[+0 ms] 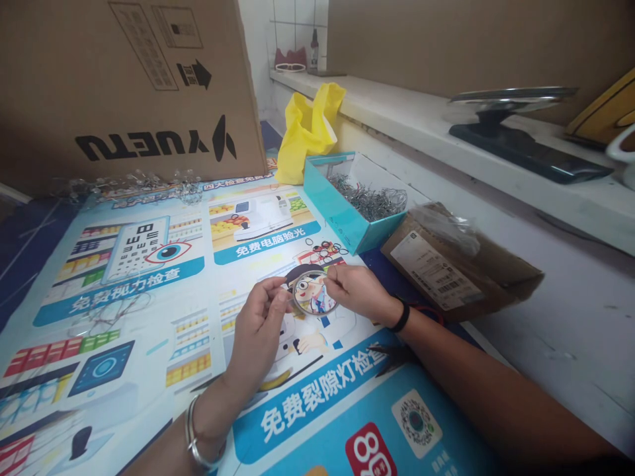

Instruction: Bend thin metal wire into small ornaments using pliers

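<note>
My left hand is closed in a pinch at the left side of a thin, round, greyish ring. Something clear and small seems to be between its fingertips, too faint to name. My right hand is curled shut at the ring's upper right edge, its fingertips hidden from view. The printed poster shows through the ring's middle. Just behind the hands lie several small black bands. A dark pointed tool, partly under my right forearm, lies on the poster.
A turquoise box holds a tangle of thin metal wire pieces. Beside it are a brown carton and a yellow bag. Clear wiry pieces lie left. A large cardboard box stands behind; a white ledge runs along the right.
</note>
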Tool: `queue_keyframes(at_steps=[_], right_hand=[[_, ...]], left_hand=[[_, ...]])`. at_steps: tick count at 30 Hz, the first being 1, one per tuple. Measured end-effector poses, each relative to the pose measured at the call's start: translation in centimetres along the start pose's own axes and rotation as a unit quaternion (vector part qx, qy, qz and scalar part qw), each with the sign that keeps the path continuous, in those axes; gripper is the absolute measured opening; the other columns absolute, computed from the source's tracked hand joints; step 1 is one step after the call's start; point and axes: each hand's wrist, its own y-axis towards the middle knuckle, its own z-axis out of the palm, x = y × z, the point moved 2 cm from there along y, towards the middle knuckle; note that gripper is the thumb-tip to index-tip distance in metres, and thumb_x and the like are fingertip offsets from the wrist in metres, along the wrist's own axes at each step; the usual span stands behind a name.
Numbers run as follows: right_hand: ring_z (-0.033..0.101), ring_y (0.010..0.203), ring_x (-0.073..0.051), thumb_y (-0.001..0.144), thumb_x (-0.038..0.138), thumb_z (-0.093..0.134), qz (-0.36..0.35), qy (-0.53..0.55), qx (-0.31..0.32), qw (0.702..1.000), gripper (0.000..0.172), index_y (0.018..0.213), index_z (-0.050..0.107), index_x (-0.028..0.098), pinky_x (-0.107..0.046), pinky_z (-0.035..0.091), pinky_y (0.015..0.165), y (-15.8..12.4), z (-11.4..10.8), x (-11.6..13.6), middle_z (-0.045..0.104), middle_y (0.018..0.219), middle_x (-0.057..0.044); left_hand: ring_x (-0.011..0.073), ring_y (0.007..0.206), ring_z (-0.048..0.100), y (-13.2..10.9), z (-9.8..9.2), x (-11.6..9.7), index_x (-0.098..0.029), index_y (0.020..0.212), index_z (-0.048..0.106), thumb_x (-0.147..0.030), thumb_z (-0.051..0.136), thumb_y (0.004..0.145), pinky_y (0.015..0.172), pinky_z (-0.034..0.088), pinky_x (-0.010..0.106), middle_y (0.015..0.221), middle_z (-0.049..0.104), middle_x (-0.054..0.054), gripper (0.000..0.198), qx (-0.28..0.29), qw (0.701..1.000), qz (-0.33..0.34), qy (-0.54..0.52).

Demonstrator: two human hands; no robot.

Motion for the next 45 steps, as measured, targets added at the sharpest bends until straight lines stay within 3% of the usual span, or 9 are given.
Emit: queue_keyframes(at_steps=[21,31,34,38,41,45], right_hand=[[0.045,0.059,-0.012,0.088,0.032,0.043,0.028,-0.030,0.039,0.998,0.027,0.065,0.051,0.018,-0.024,0.022,0.054,-0.1,-0.6,0.1,0.057,0.063,-0.001],[0.041,0.055,-0.010,0.087,0.036,0.045,0.064,0.113,0.067,0.989,0.032,0.060,0.044,0.018,-0.022,0.024,0.052,0.2,-0.6,-0.7,0.046,0.056,0.003],[0.037,0.053,-0.009,0.086,0.039,0.045,0.041,0.219,0.069,0.972,0.036,0.057,0.041,0.018,-0.022,0.025,0.051,0.3,-0.6,-1.0,0.040,0.055,0.004],[0.035,0.053,-0.008,0.085,0.045,0.045,0.030,0.360,0.097,0.928,0.037,0.061,0.046,0.017,-0.021,0.027,0.049,0.2,-0.8,-0.8,0.039,0.057,0.005],[0.034,0.053,-0.008,0.084,0.046,0.046,0.023,0.382,0.107,0.918,0.038,0.062,0.049,0.016,-0.021,0.027,0.049,0.0,-1.1,-0.2,0.039,0.056,0.004],[0.035,0.055,-0.008,0.084,0.047,0.047,0.005,0.375,0.110,0.921,0.040,0.061,0.048,0.016,-0.021,0.027,0.050,-0.3,-1.5,0.6,0.038,0.057,0.004]], left_hand=[[0.0132,0.078,0.059,0.1,0.1,0.3,-0.022,0.108,0.052,-0.037,0.049,0.087,0.074,0.046,0.027,0.087,0.061,0.000,0.026,0.007,1.000,0.000,-0.010],[0.0139,0.079,0.060,0.3,0.2,0.8,-0.021,0.106,0.055,-0.036,0.054,0.083,0.072,0.047,0.027,0.090,0.062,0.001,0.028,0.001,1.000,-0.006,-0.008],[0.0151,0.078,0.060,0.2,0.3,0.7,-0.021,0.104,0.058,-0.035,0.054,0.083,0.073,0.047,0.028,0.089,0.064,0.002,0.026,0.007,0.999,0.023,0.031],[0.0153,0.078,0.059,-0.1,0.4,0.1,-0.022,0.098,0.061,-0.030,0.055,0.083,0.073,0.047,0.028,0.088,0.064,0.002,0.019,0.019,0.986,0.119,0.118],[0.0151,0.078,0.059,-0.4,0.4,-0.4,-0.022,0.097,0.061,-0.027,0.056,0.083,0.071,0.047,0.027,0.087,0.064,0.002,0.016,0.031,0.974,0.173,0.145],[0.0165,0.080,0.059,-0.6,0.3,-0.5,-0.022,0.090,0.062,-0.027,0.053,0.085,0.070,0.047,0.028,0.087,0.064,0.004,0.011,0.030,0.968,0.195,0.156]])
